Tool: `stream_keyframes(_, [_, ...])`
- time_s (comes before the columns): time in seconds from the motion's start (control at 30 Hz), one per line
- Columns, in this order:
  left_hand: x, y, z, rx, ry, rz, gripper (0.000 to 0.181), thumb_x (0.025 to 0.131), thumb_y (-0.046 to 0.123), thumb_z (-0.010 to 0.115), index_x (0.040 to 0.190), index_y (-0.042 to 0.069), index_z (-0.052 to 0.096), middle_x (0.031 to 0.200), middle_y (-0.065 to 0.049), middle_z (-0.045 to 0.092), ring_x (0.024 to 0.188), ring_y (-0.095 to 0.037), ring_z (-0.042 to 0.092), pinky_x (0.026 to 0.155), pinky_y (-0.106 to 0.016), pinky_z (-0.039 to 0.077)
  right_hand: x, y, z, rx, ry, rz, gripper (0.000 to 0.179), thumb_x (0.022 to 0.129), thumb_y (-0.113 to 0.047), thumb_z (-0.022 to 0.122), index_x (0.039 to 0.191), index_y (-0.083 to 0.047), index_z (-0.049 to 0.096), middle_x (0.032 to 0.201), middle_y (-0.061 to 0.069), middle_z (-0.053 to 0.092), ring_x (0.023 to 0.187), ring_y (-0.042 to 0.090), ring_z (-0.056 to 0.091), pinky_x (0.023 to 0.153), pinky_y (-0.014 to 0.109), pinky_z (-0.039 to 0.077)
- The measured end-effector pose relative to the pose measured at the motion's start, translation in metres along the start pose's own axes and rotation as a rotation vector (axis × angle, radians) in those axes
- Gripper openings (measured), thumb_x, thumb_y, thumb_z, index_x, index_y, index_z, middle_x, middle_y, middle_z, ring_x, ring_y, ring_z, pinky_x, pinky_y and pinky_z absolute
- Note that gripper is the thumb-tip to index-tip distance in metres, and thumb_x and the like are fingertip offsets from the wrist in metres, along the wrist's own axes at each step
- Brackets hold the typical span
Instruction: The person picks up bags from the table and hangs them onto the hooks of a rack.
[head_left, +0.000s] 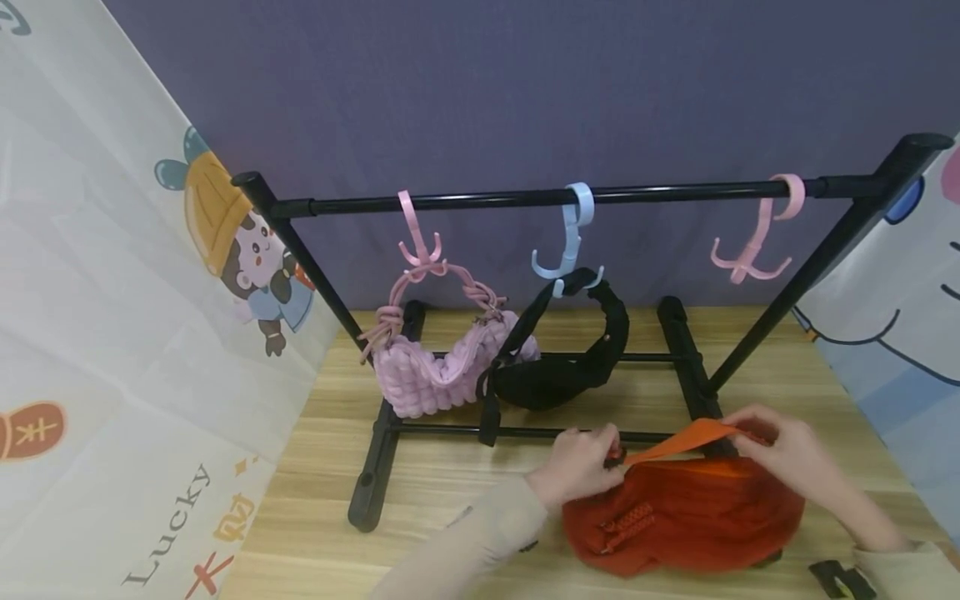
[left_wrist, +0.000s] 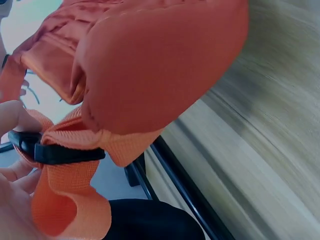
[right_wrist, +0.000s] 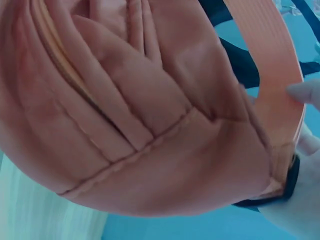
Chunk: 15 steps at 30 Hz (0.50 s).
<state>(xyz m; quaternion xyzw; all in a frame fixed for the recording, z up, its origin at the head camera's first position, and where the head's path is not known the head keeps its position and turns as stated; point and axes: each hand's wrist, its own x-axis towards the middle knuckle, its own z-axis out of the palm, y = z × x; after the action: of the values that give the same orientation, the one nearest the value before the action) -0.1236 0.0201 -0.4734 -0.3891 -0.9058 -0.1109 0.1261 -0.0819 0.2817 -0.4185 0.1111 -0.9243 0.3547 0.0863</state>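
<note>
An orange-red bag with a zip is held just over the wooden table in front of the black rack. My left hand grips its orange strap at the left end, by a black buckle that shows in the left wrist view. At the strap's other end my right hand pinches the webbing between thumb and fingers. In the right wrist view the bag's seamed side fills most of the picture, and only part of the right hand shows at the edge.
A black rack bar carries a pink hook with a lilac puffy bag, a blue hook with a black bag, and another pink hook at right. Printed cloth covers the left side.
</note>
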Motion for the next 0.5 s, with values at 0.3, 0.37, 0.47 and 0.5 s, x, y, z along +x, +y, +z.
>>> stream_keyframes(0.3, [0.002, -0.006, -0.013, -0.420, -0.181, -0.190, 0.027, 0.072, 0.029, 0.068, 0.086, 0.019, 0.047, 0.071, 0.013, 0.049, 0.059, -0.002, 0.044, 0.053, -0.012, 0.033, -0.002, -0.005, -0.016, 0.003, -0.055, 0.107, 0.015, 0.081, -0.016, 0.064, 0.094, -0.009, 0.065, 0.085, -0.021, 0.058, 0.068, -0.005, 0.053, 0.051, 0.022, 0.043])
stream_keyframes(0.37, [0.001, -0.008, -0.015, -0.487, -0.191, -0.181, 0.027, 0.072, 0.027, 0.069, 0.087, 0.018, 0.048, 0.075, 0.012, 0.052, 0.061, -0.001, 0.045, 0.055, -0.010, 0.034, -0.003, -0.005, -0.017, 0.020, -0.048, 0.111, 0.015, 0.081, -0.016, 0.064, 0.095, -0.010, 0.065, 0.086, -0.024, 0.057, 0.069, -0.004, 0.054, 0.050, 0.022, 0.041])
stream_keyframes(0.47, [0.001, -0.010, -0.017, -0.584, -0.216, -0.167, 0.026, 0.073, 0.025, 0.069, 0.089, 0.017, 0.050, 0.081, 0.011, 0.055, 0.065, 0.000, 0.046, 0.057, -0.009, 0.036, -0.004, -0.006, -0.019, 0.048, -0.032, 0.109, 0.015, 0.082, -0.015, 0.063, 0.096, -0.011, 0.065, 0.087, -0.028, 0.055, 0.070, -0.004, 0.054, 0.048, 0.022, 0.038])
stream_keyframes(0.5, [0.001, -0.011, -0.018, -0.625, -0.226, -0.168, 0.026, 0.074, 0.026, 0.069, 0.090, 0.016, 0.050, 0.083, 0.011, 0.055, 0.067, 0.000, 0.047, 0.059, -0.009, 0.037, -0.004, -0.007, -0.020, 0.064, -0.025, 0.105, 0.015, 0.082, -0.014, 0.062, 0.096, -0.010, 0.065, 0.087, -0.029, 0.055, 0.070, -0.003, 0.055, 0.049, 0.022, 0.039])
